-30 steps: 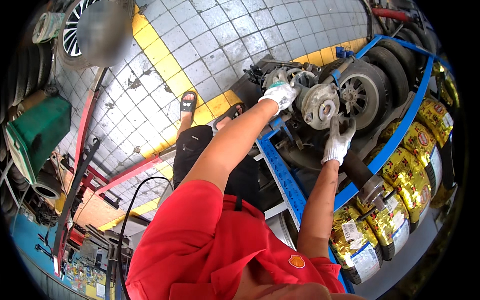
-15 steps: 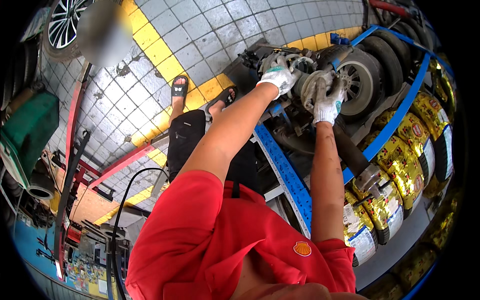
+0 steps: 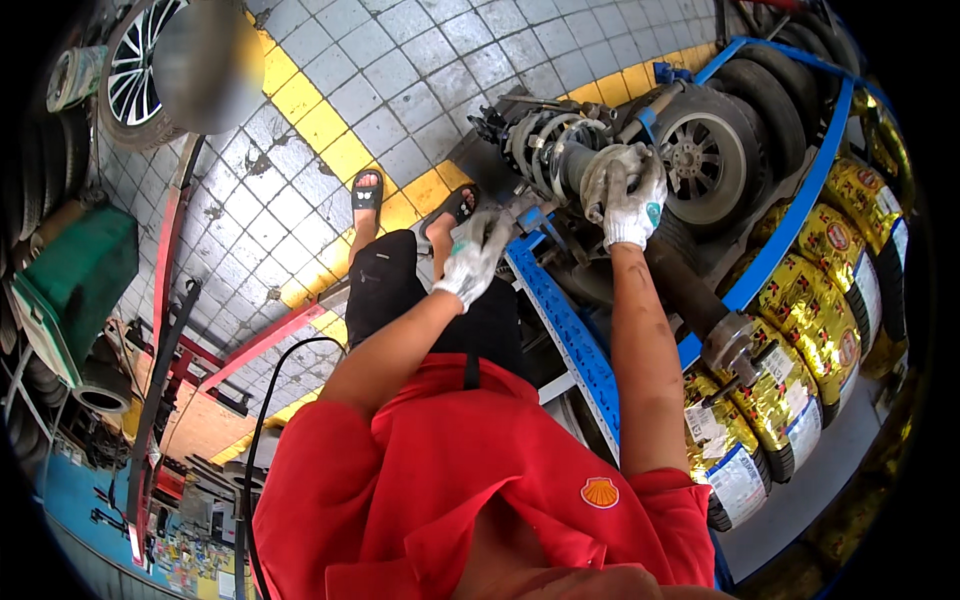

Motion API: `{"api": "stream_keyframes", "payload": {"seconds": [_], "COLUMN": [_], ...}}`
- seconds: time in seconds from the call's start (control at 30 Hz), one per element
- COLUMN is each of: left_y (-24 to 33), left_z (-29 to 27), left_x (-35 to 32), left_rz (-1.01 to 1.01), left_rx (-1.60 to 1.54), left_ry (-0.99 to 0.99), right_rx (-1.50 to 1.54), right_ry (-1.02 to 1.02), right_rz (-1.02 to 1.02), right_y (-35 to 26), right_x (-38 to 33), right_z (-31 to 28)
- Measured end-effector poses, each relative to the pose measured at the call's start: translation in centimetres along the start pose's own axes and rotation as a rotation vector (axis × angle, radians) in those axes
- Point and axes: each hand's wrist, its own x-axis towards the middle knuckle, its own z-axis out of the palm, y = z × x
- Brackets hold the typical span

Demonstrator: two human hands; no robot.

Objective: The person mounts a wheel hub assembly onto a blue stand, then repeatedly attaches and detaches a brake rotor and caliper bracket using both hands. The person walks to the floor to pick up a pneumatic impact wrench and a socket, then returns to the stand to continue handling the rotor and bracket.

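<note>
The strut [image 3: 573,165] looks matt metal, the tyre wrapping [image 3: 808,308] glossy foil (crinkled).

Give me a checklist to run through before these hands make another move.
1. Gloves on both hands: ok, white on left hand and right hand.
2. Left hand clear of the coil spring: ok.
3. Right hand at the strut's near end: ok.
4. Right grip secure: cannot tell, the hand hides the contact.
5. Strut firmly supported underneath: cannot tell.
6. Closed footwear: not ok, open-toed sandals.
</note>
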Motion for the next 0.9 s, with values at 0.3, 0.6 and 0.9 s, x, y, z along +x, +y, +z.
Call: {"api": "stream_keyframes", "payload": {"seconds": [0.3,0.6,0.9], "left_y": [0.8,1.2,-0.6], "left_z": [5.0,4.2,7.6], "left_x": [-0.2,3.0,2.5], "left_rz": [-0.518,-0.736,-0.411], "left_rx": [-0.869,-0.759,-0.380], "left_ry": [0.198,0.000,0.399], "right_rx": [-0.027,0.002,-0.042], "right_ry": [0.009,-0.014,-0.011], "right_rz": [-0.005,0.018,-0.012], "right_y": [-0.2,0.5,-0.4], "right_x": [0.5,1.0,0.6], "right_z": [0.2,0.1,0.2]}}
